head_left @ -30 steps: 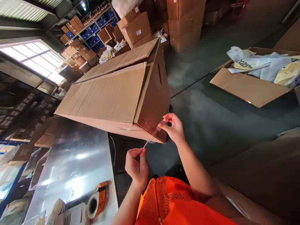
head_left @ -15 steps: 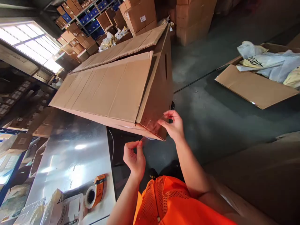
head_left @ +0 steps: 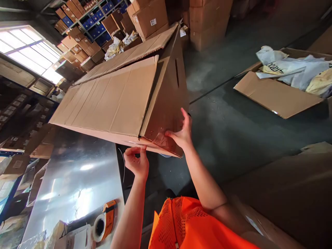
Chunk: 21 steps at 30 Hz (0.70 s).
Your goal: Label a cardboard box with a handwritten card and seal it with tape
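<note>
A large cardboard box lies tilted in front of me, its top flaps folded over with a gap between them. Shiny clear tape runs round its near lower corner. My left hand is pinched closed at the box's lower front edge, on what looks like the end of the clear tape. On the box's right side rests my right hand, thumb against the taped corner and fingers spread upward. The fingertips of my left hand partly hide what they pinch.
A metal table stands at the left, bearing an orange tape dispenser and plastic packets. At the right, an open carton holds plastic-wrapped goods. Stacked cartons and shelving with blue bins stand behind.
My left hand has moved up and left to the box's lower edge, still pinched. My right hand has shifted left along the box side, its fingers stretching upward.
</note>
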{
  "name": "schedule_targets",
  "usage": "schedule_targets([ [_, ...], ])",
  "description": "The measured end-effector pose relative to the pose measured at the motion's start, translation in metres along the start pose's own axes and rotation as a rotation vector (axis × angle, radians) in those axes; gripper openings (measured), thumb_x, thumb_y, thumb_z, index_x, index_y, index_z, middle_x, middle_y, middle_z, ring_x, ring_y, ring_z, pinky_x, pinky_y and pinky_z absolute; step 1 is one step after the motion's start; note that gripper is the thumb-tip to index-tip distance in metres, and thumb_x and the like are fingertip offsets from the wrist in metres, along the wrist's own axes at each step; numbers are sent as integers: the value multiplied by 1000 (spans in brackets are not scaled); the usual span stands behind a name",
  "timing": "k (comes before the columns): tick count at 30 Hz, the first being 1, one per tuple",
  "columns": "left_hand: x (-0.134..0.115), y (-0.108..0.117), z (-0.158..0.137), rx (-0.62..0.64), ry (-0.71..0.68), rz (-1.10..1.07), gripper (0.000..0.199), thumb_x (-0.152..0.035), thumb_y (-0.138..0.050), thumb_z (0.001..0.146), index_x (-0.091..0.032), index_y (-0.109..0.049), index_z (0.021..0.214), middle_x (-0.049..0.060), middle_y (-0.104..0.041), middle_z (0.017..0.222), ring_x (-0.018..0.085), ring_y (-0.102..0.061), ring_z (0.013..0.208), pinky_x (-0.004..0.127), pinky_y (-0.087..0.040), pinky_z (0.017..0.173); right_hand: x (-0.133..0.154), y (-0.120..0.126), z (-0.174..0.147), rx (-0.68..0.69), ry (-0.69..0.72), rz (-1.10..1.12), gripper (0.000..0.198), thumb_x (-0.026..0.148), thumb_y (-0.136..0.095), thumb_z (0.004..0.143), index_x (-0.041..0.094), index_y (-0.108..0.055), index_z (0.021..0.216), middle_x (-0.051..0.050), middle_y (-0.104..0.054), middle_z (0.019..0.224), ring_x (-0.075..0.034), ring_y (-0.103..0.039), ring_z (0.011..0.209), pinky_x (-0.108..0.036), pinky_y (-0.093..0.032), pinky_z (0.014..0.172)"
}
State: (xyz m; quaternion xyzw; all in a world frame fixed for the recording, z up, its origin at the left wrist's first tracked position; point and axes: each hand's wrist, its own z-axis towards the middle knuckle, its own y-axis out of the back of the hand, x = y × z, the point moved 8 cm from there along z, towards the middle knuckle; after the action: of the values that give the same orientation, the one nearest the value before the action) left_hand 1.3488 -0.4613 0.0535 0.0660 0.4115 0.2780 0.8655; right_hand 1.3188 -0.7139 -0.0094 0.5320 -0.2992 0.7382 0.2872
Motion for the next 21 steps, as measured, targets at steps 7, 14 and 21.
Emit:
schedule_targets([
  [7, 34, 1, 26, -12, 59, 5, 43, -44, -76, 73, -22, -42, 87, -5, -47, 75, 12, -50, 63, 28, -43, 66, -46, -24, 24, 62, -109, 327, 119, 52, -87, 54, 23, -22, 149, -17, -37, 146, -28, -44, 133, -46, -38, 111],
  [14, -43, 51, 52, -323, -464, 204, 33, -40, -62, 82, -22, -44, 103, 14, -52, 111, 27, -55, 106, 50, -47, 91, -67, 17, 10, -341, -243, 265, 81, 57, -67, 73, 22, -36, 140, -14, -53, 126, -24, -59, 112, -47, -50, 97],
  [21, -119, -24, 72, 401, -783, 203, 67, -57, -17, 98, -15, -52, 137, 16, -52, 143, 30, -41, 139, 50, -25, 116, 59, -8, -52, 8, 392, 25, 62, 58, -21, 100, 36, -12, 158, 0, -22, 162, -26, -24, 148, -50, -23, 123],
])
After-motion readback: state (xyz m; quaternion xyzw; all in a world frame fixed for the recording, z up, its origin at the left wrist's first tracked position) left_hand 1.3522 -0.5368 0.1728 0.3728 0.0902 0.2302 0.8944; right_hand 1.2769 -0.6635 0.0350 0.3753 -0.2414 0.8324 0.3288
